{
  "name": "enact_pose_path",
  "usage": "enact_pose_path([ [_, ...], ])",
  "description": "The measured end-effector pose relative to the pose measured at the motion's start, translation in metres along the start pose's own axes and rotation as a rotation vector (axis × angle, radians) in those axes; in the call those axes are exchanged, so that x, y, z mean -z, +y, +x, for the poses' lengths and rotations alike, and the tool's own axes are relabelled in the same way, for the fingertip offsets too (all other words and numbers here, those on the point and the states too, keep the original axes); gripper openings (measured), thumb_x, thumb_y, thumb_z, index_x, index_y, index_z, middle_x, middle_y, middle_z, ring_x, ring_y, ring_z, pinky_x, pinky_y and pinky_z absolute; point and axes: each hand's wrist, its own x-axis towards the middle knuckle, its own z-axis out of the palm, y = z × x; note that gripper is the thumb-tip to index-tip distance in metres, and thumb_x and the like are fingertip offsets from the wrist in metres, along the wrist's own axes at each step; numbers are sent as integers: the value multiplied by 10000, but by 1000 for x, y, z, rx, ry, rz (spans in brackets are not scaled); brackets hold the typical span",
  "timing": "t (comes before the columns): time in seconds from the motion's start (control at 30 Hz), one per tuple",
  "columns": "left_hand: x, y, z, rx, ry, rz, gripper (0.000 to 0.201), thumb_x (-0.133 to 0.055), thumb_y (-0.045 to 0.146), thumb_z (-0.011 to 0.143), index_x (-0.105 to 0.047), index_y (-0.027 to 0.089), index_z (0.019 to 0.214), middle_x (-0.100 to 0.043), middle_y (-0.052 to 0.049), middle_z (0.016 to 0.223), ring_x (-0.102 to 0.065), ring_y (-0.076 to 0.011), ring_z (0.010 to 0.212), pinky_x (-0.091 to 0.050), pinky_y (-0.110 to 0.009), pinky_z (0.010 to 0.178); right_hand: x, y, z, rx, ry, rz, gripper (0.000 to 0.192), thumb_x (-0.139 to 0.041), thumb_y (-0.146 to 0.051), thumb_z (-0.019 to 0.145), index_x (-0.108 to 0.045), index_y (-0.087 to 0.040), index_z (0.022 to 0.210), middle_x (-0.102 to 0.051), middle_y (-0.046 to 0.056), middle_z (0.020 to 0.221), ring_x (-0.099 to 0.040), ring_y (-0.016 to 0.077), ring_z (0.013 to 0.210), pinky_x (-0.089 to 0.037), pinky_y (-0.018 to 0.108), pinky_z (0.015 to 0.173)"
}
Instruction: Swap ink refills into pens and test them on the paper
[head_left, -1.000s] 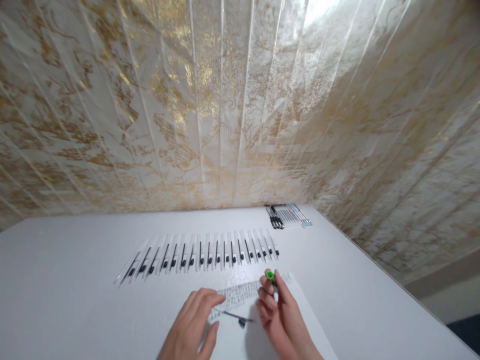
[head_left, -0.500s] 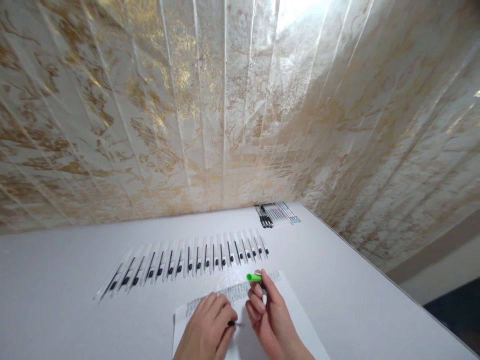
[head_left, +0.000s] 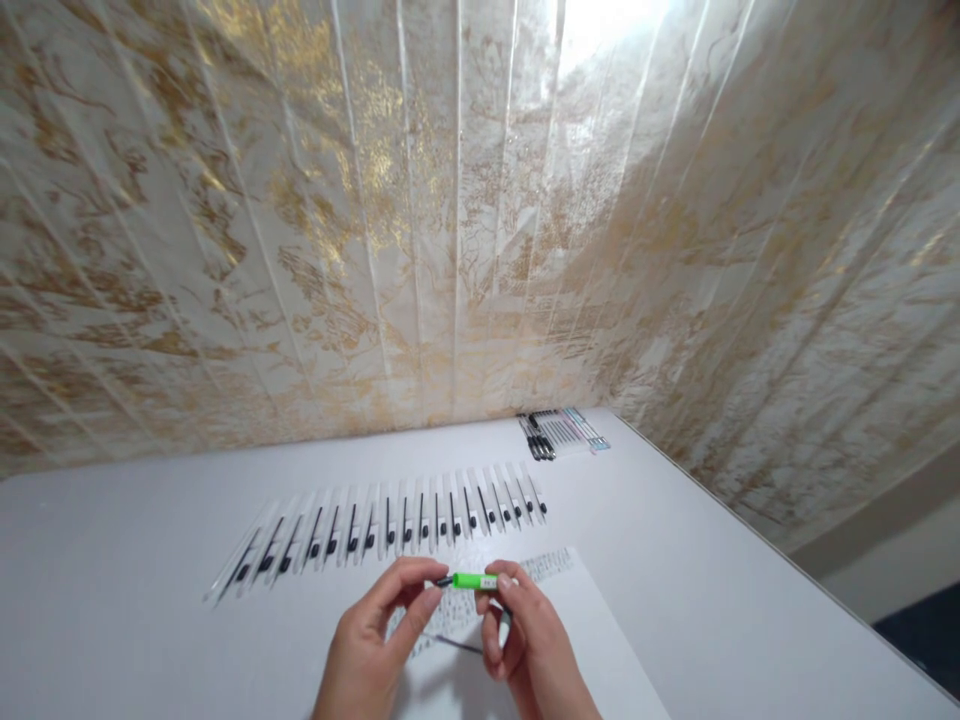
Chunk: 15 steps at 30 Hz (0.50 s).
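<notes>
From the head view I see my left hand and right hand raised together just above a printed sheet that lies on the white tabletop. Between them I hold a green pen level, running left to right: the right fingers are closed around its right end, and the left thumb and forefinger pinch its dark left tip. A second, darker pen seems tucked in my right hand below the green one, though I cannot tell much about it. Under the hands, a thin dark refill lies on the sheet, apart from both hands. Beyond the sheet, a long row of pens with clear barrels and dark tips lies side by side across the tabletop, fanning out toward the left. Well apart from that, at the far right corner against the wall, sits a small pack of pens. The wall behind is panelled in white with gold marbling and fills most of the view.
</notes>
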Motion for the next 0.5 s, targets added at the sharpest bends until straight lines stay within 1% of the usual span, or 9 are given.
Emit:
enact_pose_path([
  [0.1,0,1,0,-38,-27,17,160,-676,376,788,-736,234,832,-710,-9,880,-649,-190,862,-516,-246,742,0,2,0,-6,-38,-2,367,-768,-450,731,-604,-153,871,-648,-21,642,-469,35,337,-347,116,284],
  [0.2,2,4,2,-110,-79,55,119,-659,331,811,-738,248,840,-698,-4,866,-645,-182,848,-502,-241,741,1,4,0,-6,-26,-1,397,-787,-462,707,-606,-148,870,-649,-20,616,-472,40,337,-350,113,274],
  [0.3,4,4,3,-179,-145,132,107,-648,303,829,-740,259,862,-679,-1,857,-634,-167,797,-494,-232,705,1,5,0,-12,-15,0,411,-806,-462,687,-615,-143,864,-656,-16,604,-481,45,339,-351,111,267],
  [0.37,4,5,2,-182,-146,150,138,-645,308,836,-729,269,938,-658,7,857,-614,-153,749,-491,-236,702,-1,4,-1,-39,-16,43,393,-813,-438,692,-631,-137,869,-660,-18,616,-481,38,343,-345,107,275],
  [0.43,4,5,0,-146,-109,148,253,-643,324,839,-670,286,1088,-633,18,872,-592,-147,717,-491,-254,727,-2,-2,-2,-92,9,138,357,-830,-386,690,-648,-128,856,-666,-20,633,-479,20,365,-360,99,316],
  [0.47,3,4,-1,-125,-116,168,296,-643,321,837,-635,290,1132,-624,19,889,-586,-150,721,-493,-267,742,-2,-6,-2,-118,28,194,340,-842,-357,682,-656,-121,839,-666,-22,636,-470,9,374,-359,93,334],
  [0.5,2,3,-2,-114,-158,211,302,-641,301,834,-616,290,1134,-619,14,912,-589,-162,752,-494,-284,758,-3,-11,-2,-136,47,247,326,-855,-333,669,-661,-115,814,-663,-26,628,-453,-1,378,-352,88,344],
])
